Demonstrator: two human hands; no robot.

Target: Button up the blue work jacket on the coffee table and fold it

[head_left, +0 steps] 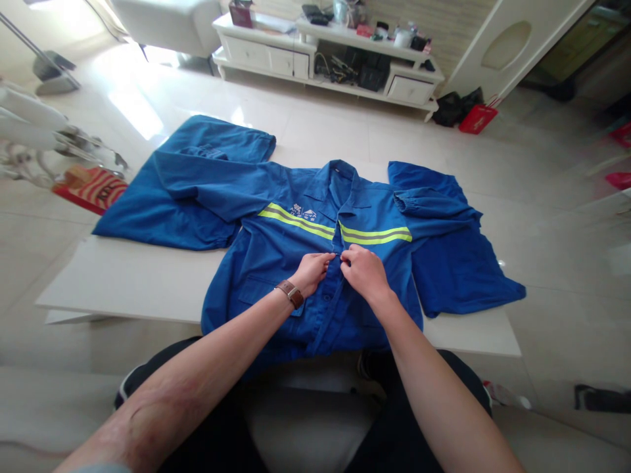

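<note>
A blue work jacket [276, 256] with yellow-green reflective strips lies front up, its collar away from me. My left hand [313, 270], below a brown watch strap, pinches the edge of the front opening just under the strips. Close beside it, my right hand [363, 268] has its fingers closed on the other side of the same opening. The fingertips nearly meet. A button [327, 297] shows lower on the front. More folded blue cloth lies at the left [133, 197] and at the right [458, 269] of the jacket.
The white table [133, 279] runs under the clothes, with my knees at its near edge. A red striped bag [93, 187] is at the left. Across the tiled floor are a white cabinet [266, 58] with small items, a white seat [165, 26] and a red bag [478, 118].
</note>
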